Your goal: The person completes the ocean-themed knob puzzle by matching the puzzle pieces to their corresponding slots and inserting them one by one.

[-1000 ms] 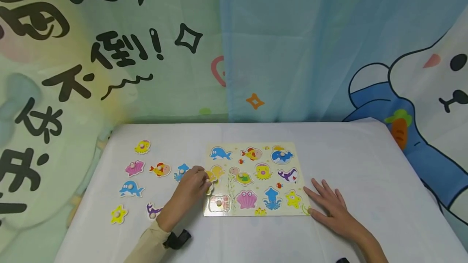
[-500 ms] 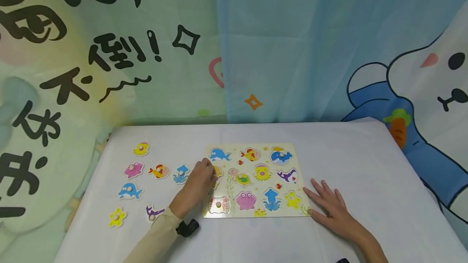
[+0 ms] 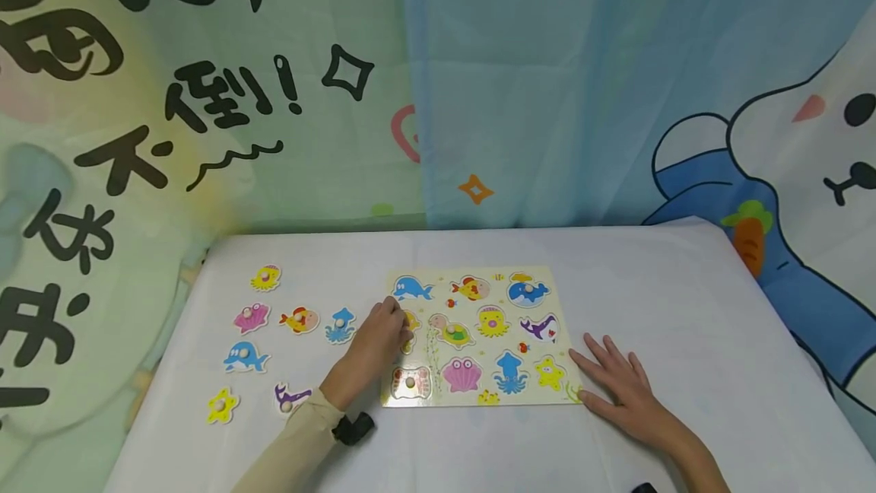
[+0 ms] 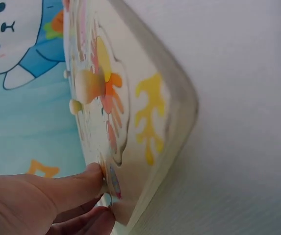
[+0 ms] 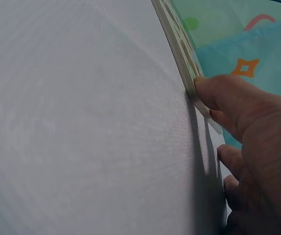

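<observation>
The person's left hand [image 3: 375,342] is reaching over the left edge of a flat, cream-coloured puzzle board [image 3: 455,400] printed with sea animals, its thumb and fingertips pinching a small yellow cut-out piece [image 3: 410,333]. A second ago that piece was tilting at the board's edge, below its yellow printed shape; now it is lying over that shape, the fingers partly hiding it, so I cannot tell whether it is sitting flush. The hand itself is resting slightly farther right than before.

With the hand shifted, the blue squid piece with a round knob [image 3: 340,326] is showing more fully on the white cloth-covered table [image 3: 493,447]. The purple whale-like piece [image 3: 290,398] is also showing more of itself beside the beige sleeve [image 3: 294,440].

The right hand [image 3: 619,390] is staying where it was, fingers spread and straight, holding nothing, with its fingertips touching the board's right edge. The red-and-white crab piece [image 3: 411,383] is keeping its place in the board's near left corner, and the yellow star piece [image 3: 222,405] is lying unmoved at the table's left.
</observation>
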Motion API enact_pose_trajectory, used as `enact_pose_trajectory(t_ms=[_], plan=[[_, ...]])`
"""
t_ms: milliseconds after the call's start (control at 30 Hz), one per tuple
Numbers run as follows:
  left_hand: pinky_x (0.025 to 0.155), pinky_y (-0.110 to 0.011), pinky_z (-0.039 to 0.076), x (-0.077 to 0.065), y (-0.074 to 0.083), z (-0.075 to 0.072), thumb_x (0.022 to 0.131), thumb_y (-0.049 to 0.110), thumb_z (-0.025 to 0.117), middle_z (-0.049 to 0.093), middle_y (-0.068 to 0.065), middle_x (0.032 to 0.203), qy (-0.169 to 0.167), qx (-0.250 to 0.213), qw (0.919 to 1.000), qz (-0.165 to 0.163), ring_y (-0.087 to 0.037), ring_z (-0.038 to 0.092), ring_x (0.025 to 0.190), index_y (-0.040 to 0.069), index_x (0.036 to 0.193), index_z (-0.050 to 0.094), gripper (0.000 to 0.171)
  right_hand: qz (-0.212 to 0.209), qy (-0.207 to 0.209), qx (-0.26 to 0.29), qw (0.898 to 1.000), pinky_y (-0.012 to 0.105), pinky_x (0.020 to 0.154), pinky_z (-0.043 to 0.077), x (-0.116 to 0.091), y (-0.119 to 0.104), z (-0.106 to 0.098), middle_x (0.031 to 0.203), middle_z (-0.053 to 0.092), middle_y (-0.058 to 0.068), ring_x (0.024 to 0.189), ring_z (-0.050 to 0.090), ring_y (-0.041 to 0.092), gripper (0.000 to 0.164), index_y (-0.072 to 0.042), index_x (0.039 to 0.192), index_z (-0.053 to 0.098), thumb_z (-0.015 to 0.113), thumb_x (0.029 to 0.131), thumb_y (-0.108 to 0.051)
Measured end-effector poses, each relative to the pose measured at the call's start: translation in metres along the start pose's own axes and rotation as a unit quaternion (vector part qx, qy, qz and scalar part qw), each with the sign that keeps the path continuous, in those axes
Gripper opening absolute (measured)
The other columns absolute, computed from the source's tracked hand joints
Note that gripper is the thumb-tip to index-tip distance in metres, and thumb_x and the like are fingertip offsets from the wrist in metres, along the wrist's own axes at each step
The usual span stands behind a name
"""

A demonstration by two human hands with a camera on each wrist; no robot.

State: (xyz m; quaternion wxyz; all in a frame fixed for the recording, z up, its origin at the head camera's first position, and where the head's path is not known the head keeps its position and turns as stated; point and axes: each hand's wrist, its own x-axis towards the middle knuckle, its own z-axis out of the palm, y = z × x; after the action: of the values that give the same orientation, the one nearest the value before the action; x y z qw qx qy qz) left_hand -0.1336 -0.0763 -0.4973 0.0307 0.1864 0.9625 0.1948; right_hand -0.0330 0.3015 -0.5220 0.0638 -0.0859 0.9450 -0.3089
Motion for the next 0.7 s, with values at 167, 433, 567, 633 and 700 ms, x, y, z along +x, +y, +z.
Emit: enact_pose_trajectory(t_ms=[167, 433, 567, 633, 700], plan=[[0.07, -0.026, 0.049, -0.001, -0.001, 0.001, 0.087, 0.012, 0.071, 0.054, -0.006, 0.101, 0.016, 0.022, 0.9993, 0.025, -0.015, 0.047, 0.085, 0.001, 0.097, 0.067, 0.014, 0.001, -0.001, 0.003, 1.0, 0.069, 0.113, -0.008, 0.0, -0.002, -0.002, 0.157, 0.028, 0.022, 0.148, 0.005, 0.044, 0.058, -0.014, 0.141, 0.05, 0.064, 0.088, -0.035], [0.069, -0.026, 0.049, -0.006, -0.005, 0.003, 0.088, 0.013, 0.07, 0.052, -0.005, 0.102, 0.025, 0.025, 0.9987, 0.038, -0.016, 0.045, 0.087, 0.004, 0.097, 0.064, 0.014, 0.0, -0.004, 0.007, 1.0, 0.068, 0.113, -0.01, 0.0, -0.001, -0.001, 0.158, 0.026, 0.022, 0.149, 0.003, 0.044, 0.058, -0.015, 0.142, 0.049, 0.063, 0.089, -0.036], [0.071, -0.027, 0.05, -0.009, -0.007, 0.005, 0.088, 0.012, 0.07, 0.053, -0.005, 0.103, 0.037, 0.025, 0.9979, 0.048, -0.016, 0.046, 0.088, 0.003, 0.099, 0.064, 0.015, 0.005, -0.009, 0.006, 1.0, 0.068, 0.113, -0.011, 0.0, -0.002, -0.001, 0.158, 0.025, 0.021, 0.149, 0.002, 0.044, 0.059, -0.016, 0.143, 0.048, 0.062, 0.089, -0.037], [0.073, -0.027, 0.051, -0.01, -0.007, 0.005, 0.088, 0.011, 0.07, 0.054, -0.005, 0.104, 0.039, 0.024, 0.9977, 0.05, -0.016, 0.047, 0.089, 0.003, 0.101, 0.065, 0.016, 0.004, -0.007, 0.005, 1.0, 0.068, 0.113, -0.01, 0.0, -0.001, -0.001, 0.158, 0.025, 0.021, 0.149, 0.003, 0.044, 0.059, -0.015, 0.142, 0.049, 0.063, 0.089, -0.037], [0.073, -0.027, 0.052, -0.012, -0.007, 0.005, 0.088, 0.01, 0.069, 0.055, -0.006, 0.105, 0.038, 0.023, 0.9977, 0.051, -0.016, 0.049, 0.089, 0.003, 0.103, 0.065, 0.017, 0.004, -0.005, 0.005, 1.0, 0.068, 0.113, -0.01, -0.001, -0.002, 0.0, 0.158, 0.026, 0.021, 0.148, 0.004, 0.044, 0.059, -0.015, 0.142, 0.049, 0.063, 0.089, -0.036]])
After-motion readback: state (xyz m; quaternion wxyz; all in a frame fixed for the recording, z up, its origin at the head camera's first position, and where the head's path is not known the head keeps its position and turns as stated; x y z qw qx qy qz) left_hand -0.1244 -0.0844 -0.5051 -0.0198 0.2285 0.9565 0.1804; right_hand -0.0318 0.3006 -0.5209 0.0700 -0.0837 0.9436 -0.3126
